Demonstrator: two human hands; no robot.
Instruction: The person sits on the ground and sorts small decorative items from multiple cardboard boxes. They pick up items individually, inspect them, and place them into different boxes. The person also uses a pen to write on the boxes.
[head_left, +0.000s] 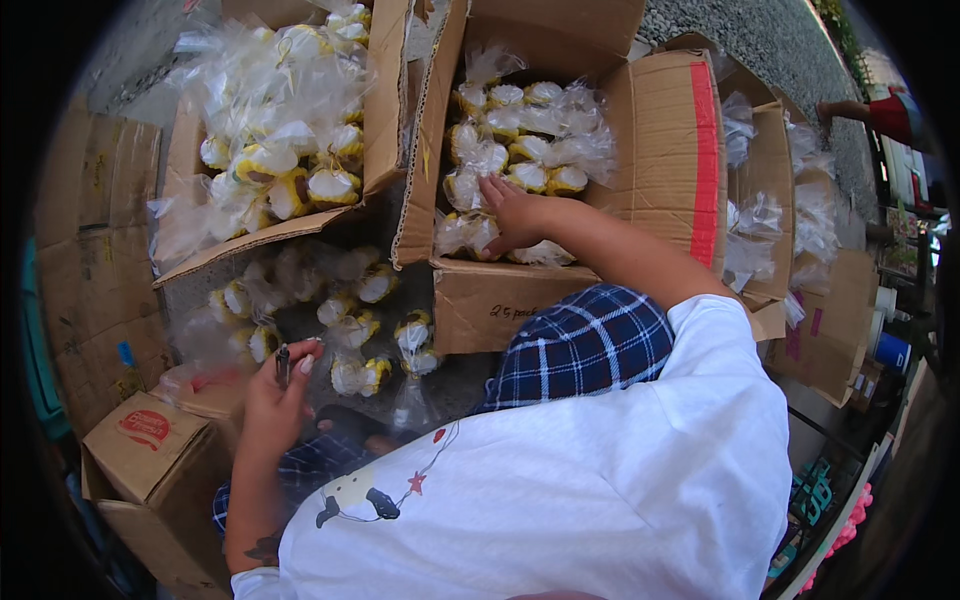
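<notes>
Clear-bagged yellow-and-white bundles [566, 180], right hand [518, 216] spread on them! Left hand [273, 398] grips a pen [283, 368]; box [462, 312] walls crowd close, top open.

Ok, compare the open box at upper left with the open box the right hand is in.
The upper-left box holds a jumbled heap of clear bags; the middle box has its bags in rough rows.
The middle box has a red strip on its right flap; none shows on the upper-left box.
The right hand is on the middle box's bags; neither hand is at the upper-left box.
Both are cardboard, holding yellow-and-white bagged items.
</notes>
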